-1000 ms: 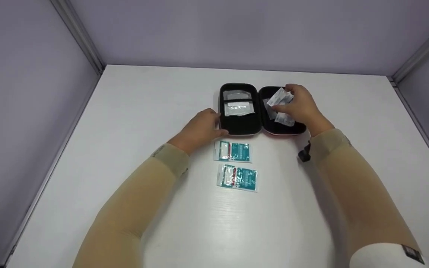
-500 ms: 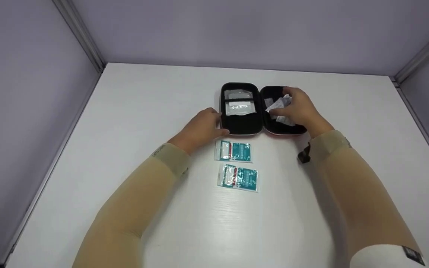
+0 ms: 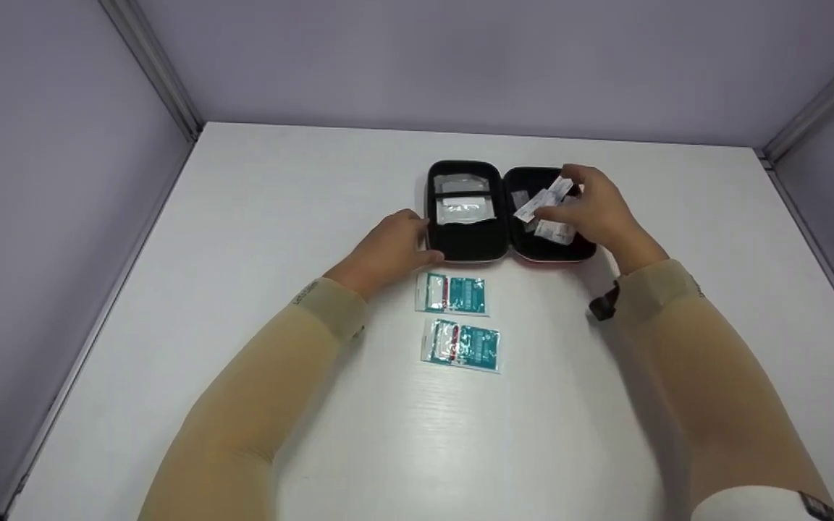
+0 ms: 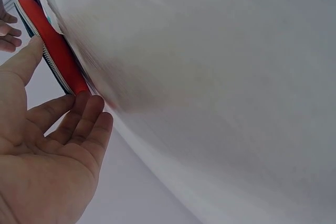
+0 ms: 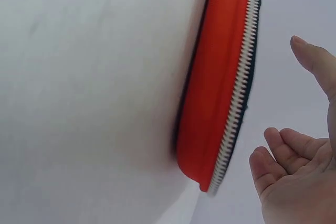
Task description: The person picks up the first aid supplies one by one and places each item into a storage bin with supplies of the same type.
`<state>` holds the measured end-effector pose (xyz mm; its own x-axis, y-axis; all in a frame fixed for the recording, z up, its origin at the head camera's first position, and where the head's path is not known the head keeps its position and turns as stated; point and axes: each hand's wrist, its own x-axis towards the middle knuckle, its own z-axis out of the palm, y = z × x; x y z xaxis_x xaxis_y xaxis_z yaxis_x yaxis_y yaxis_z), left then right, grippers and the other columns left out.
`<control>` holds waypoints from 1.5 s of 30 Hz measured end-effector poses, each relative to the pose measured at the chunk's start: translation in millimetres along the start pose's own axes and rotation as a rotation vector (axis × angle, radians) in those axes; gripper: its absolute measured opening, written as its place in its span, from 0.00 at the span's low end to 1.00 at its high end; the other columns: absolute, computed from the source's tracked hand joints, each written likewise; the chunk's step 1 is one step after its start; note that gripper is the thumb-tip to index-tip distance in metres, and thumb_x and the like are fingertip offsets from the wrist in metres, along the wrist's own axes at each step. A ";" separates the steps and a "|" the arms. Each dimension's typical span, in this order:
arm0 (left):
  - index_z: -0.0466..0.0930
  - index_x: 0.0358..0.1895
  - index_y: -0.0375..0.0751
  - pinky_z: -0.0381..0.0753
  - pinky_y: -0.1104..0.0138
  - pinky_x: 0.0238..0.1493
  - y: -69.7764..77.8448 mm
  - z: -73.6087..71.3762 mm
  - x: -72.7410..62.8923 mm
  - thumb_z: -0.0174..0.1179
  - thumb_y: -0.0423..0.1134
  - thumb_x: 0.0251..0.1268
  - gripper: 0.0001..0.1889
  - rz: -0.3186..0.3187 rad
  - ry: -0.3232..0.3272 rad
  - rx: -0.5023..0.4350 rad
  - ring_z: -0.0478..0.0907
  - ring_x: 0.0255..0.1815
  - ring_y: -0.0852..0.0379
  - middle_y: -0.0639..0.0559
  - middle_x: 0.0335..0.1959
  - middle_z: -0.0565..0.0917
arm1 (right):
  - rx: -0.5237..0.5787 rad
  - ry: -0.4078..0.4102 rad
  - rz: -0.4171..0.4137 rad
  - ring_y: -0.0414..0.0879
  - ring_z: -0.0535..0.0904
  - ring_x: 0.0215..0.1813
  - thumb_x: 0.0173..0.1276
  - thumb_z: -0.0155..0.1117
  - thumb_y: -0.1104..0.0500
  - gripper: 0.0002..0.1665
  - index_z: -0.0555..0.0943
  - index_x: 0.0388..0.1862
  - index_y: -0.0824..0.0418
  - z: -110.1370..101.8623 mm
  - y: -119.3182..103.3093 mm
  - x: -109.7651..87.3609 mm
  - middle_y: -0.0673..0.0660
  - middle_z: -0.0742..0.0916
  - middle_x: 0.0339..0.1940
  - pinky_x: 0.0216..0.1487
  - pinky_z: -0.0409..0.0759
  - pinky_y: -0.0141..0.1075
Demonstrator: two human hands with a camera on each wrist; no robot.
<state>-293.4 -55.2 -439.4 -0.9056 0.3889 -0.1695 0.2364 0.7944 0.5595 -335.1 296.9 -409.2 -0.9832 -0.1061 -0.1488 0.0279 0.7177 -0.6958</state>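
My left hand (image 3: 390,246) clamps the case (image 3: 469,244); my right hand (image 3: 596,210), fingers (image 5: 266,171) apart, is at the white packets (image 3: 554,232) (arranging step, I'd judge; next, lay them flat).

Soft, cool light leaves glare on the table (image 3: 453,441) and faint shadows beside both sleeves (image 3: 706,376); wrist views look hazy

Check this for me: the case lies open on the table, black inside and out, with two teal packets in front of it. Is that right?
Not quite. The case lies open and is black inside, but its shell is red, as the right wrist view shows. Two teal packets do lie in front.
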 end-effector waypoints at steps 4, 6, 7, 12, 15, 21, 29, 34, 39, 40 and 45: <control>0.80 0.79 0.39 0.79 0.51 0.82 -0.2 -1.2 -0.3 0.73 0.54 0.79 0.34 -0.004 0.004 -0.011 0.81 0.70 0.46 0.43 0.70 0.82 | 0.027 0.018 -0.010 0.71 0.67 0.89 0.72 0.84 0.45 0.64 0.58 0.94 0.63 -8.1 -0.2 -8.4 0.67 0.67 0.92 0.89 0.69 0.63; 0.80 0.79 0.39 0.80 0.51 0.81 -0.4 -1.9 -0.3 0.73 0.54 0.79 0.34 -0.009 0.006 -0.017 0.81 0.70 0.47 0.43 0.70 0.82 | 0.022 0.026 -0.015 0.73 0.68 0.87 0.73 0.83 0.44 0.63 0.58 0.94 0.62 -11.9 0.9 -12.2 0.68 0.67 0.92 0.87 0.72 0.64; 0.80 0.79 0.39 0.80 0.51 0.81 -0.6 -2.2 -0.2 0.73 0.54 0.79 0.34 -0.012 0.008 -0.019 0.81 0.69 0.47 0.43 0.69 0.82 | 0.018 0.029 -0.015 0.72 0.68 0.87 0.73 0.83 0.43 0.63 0.58 0.94 0.61 -13.6 0.9 -14.4 0.67 0.67 0.92 0.87 0.72 0.65; 0.80 0.79 0.39 0.80 0.51 0.81 -2.8 -4.0 1.1 0.73 0.54 0.79 0.34 -0.018 0.007 -0.016 0.81 0.70 0.46 0.43 0.70 0.82 | 0.024 0.040 -0.007 0.71 0.68 0.88 0.72 0.84 0.43 0.64 0.59 0.94 0.60 -17.6 2.9 -26.6 0.65 0.67 0.92 0.85 0.74 0.65; 0.79 0.80 0.39 0.79 0.51 0.82 -4.6 -4.7 2.2 0.72 0.54 0.80 0.35 -0.019 0.002 -0.010 0.81 0.72 0.46 0.42 0.72 0.82 | 0.022 0.040 -0.006 0.72 0.68 0.87 0.71 0.85 0.44 0.64 0.58 0.94 0.61 -17.4 6.2 -34.3 0.65 0.68 0.92 0.85 0.74 0.66; 0.78 0.81 0.40 0.77 0.50 0.85 -5.3 -5.8 4.5 0.72 0.54 0.80 0.35 -0.027 0.005 -0.014 0.80 0.75 0.44 0.41 0.75 0.81 | -0.008 0.048 -0.007 0.73 0.68 0.86 0.70 0.85 0.44 0.64 0.59 0.93 0.63 -17.0 14.2 -45.0 0.66 0.69 0.91 0.85 0.72 0.66; 0.78 0.81 0.40 0.77 0.50 0.85 -8.6 -6.7 5.3 0.72 0.54 0.80 0.35 -0.036 0.008 0.003 0.80 0.75 0.44 0.42 0.74 0.81 | -0.034 0.029 0.031 0.74 0.69 0.84 0.71 0.85 0.47 0.62 0.60 0.92 0.66 -8.1 28.2 -49.0 0.70 0.69 0.90 0.86 0.70 0.67; 0.79 0.80 0.40 0.77 0.50 0.84 -10.9 -7.0 5.0 0.72 0.54 0.80 0.34 -0.029 0.014 0.016 0.79 0.74 0.44 0.42 0.74 0.81 | -0.080 -0.007 0.052 0.75 0.69 0.85 0.71 0.84 0.46 0.62 0.61 0.91 0.68 -2.6 30.3 -48.0 0.73 0.69 0.90 0.88 0.67 0.67; 0.79 0.80 0.39 0.77 0.50 0.84 -10.7 -6.1 5.5 0.72 0.54 0.80 0.34 -0.022 0.010 0.003 0.80 0.73 0.44 0.41 0.73 0.81 | -0.113 -0.020 0.067 0.75 0.69 0.85 0.72 0.83 0.45 0.61 0.62 0.90 0.69 -2.1 32.4 -49.1 0.74 0.70 0.89 0.88 0.67 0.68; 0.79 0.80 0.38 0.77 0.50 0.84 -10.3 -6.0 5.4 0.72 0.54 0.80 0.34 -0.021 0.009 0.001 0.80 0.73 0.44 0.41 0.73 0.81 | -0.117 -0.022 0.072 0.75 0.69 0.85 0.72 0.83 0.45 0.61 0.62 0.90 0.69 -2.5 33.5 -49.6 0.74 0.70 0.89 0.88 0.67 0.68; 0.81 0.78 0.39 0.78 0.50 0.82 -9.3 -6.9 4.9 0.72 0.54 0.80 0.32 -0.014 0.013 0.010 0.80 0.71 0.44 0.42 0.70 0.82 | -0.117 -0.027 0.086 0.75 0.69 0.84 0.72 0.84 0.44 0.61 0.63 0.90 0.69 -4.3 37.7 -51.0 0.74 0.71 0.88 0.87 0.67 0.68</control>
<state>-302.4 -63.9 -439.8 -0.9133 0.3714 -0.1668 0.2270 0.8047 0.5486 -284.8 332.3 -424.9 -0.9729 -0.0581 -0.2237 0.0886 0.8002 -0.5932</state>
